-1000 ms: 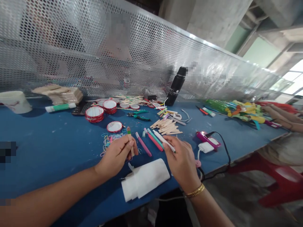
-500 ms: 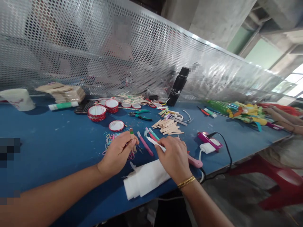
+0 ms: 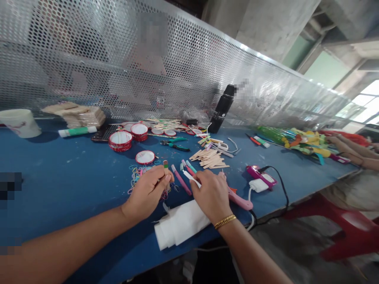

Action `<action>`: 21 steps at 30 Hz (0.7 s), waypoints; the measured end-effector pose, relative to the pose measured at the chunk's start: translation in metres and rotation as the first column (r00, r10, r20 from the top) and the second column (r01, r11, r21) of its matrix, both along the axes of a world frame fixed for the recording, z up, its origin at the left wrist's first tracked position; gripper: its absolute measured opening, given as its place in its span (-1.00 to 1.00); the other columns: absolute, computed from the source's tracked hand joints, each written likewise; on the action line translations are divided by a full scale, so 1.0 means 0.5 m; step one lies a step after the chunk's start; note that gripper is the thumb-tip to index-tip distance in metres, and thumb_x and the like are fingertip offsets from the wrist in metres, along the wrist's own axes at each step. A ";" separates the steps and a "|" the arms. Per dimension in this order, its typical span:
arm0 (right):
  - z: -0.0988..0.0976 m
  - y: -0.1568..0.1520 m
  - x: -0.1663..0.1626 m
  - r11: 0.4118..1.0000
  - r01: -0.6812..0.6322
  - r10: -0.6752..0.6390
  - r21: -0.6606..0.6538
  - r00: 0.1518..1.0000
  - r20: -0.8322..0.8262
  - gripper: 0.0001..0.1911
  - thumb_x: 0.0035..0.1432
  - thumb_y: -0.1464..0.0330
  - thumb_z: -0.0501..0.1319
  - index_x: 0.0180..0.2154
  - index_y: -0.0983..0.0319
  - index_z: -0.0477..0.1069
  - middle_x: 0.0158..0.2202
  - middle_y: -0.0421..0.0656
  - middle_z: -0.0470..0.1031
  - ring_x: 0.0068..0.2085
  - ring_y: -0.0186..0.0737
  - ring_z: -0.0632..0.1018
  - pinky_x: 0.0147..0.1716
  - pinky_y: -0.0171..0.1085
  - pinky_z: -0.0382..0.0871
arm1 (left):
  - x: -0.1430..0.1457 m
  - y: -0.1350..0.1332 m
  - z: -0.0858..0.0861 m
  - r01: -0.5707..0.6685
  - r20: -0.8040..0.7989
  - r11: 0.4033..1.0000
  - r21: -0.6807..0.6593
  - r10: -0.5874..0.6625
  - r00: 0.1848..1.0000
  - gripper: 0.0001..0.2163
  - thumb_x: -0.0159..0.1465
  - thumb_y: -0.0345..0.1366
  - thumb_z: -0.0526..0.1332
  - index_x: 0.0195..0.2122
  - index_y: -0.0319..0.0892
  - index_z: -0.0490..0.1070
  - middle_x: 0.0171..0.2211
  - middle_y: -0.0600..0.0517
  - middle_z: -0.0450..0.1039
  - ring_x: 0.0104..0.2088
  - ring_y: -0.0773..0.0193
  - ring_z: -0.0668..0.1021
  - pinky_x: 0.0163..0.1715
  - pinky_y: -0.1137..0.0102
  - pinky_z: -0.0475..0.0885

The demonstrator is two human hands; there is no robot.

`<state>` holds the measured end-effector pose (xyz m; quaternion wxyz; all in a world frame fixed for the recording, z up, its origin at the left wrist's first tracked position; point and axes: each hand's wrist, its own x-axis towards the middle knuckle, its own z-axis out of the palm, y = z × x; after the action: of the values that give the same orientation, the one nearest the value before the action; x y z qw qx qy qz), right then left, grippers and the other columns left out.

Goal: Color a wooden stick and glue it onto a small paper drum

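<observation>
My left hand (image 3: 149, 190) is closed around a wooden craft stick (image 3: 166, 169), held upright with brown and green bands at its top. Between the thumb and fingers of my right hand (image 3: 211, 191) is a slim white marker pen (image 3: 192, 178), its narrow end pointing up and left toward the stick. A pink marker (image 3: 181, 180) lies between the two hands, beside red and teal ones (image 3: 191, 166). Colourful rubber bands (image 3: 135, 173) are spread behind and under my left hand. Below my right hand lies a white cloth roll (image 3: 179, 228).
Loose craft sticks (image 3: 211, 158), green-handled pliers (image 3: 176, 144) and red-rimmed white discs (image 3: 145, 157) lie farther back. At right are a pink glue gun (image 3: 241, 201) and a purple device (image 3: 260, 175) with cables. A black bottle (image 3: 222, 110) leans on the perforated screen (image 3: 183, 79). Another person's arms (image 3: 346, 152) rest far right.
My right hand has shifted slightly left with the white marker, closer to the craft stick. My left hand holds the stick in nearly the same spot.
</observation>
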<state>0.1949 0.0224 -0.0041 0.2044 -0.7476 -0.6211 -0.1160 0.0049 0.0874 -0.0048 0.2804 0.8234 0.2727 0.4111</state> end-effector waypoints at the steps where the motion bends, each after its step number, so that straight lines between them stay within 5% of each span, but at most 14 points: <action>1: 0.003 0.001 -0.002 1.000 0.012 -0.012 -0.024 1.000 0.008 -0.87 0.25 0.34 0.22 -0.29 0.20 0.54 -0.28 -0.09 0.58 -0.24 -0.10 0.56 -0.13 -0.15 0.21 | 0.000 0.000 0.000 0.004 0.001 1.000 0.001 -0.004 1.000 -0.69 0.46 -0.27 -0.01 -0.42 -0.15 0.38 -0.43 0.06 0.45 -0.38 0.27 0.46 -0.29 0.36 0.33; 11: 0.032 0.024 -0.013 0.977 0.014 0.043 -0.211 0.964 0.261 -0.78 0.28 0.29 0.15 -0.27 0.26 0.51 -0.34 0.00 0.62 -0.25 0.00 0.63 -0.24 -0.14 0.31 | -0.001 0.003 -0.006 0.030 0.016 1.000 0.006 -0.031 0.999 -0.69 0.46 -0.29 -0.01 -0.42 -0.15 0.38 -0.44 0.06 0.43 -0.36 0.27 0.46 -0.28 0.36 0.34; 21: 0.034 0.049 -0.014 0.976 -0.038 0.091 -0.213 0.965 0.244 -0.72 0.37 0.21 0.10 -0.22 0.22 0.50 -0.24 -0.06 0.62 -0.20 -0.07 0.62 -0.25 -0.21 0.35 | -0.002 0.001 -0.010 0.045 0.021 0.999 -0.021 -0.045 0.999 -0.66 0.46 -0.29 -0.02 -0.48 -0.15 0.32 -0.41 0.05 0.43 -0.36 0.28 0.44 -0.29 0.36 0.32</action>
<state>0.1878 0.0467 0.0129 0.0488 -0.7230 -0.6750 -0.1385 0.0037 0.0878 -0.0096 0.3013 0.8220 0.2557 0.4101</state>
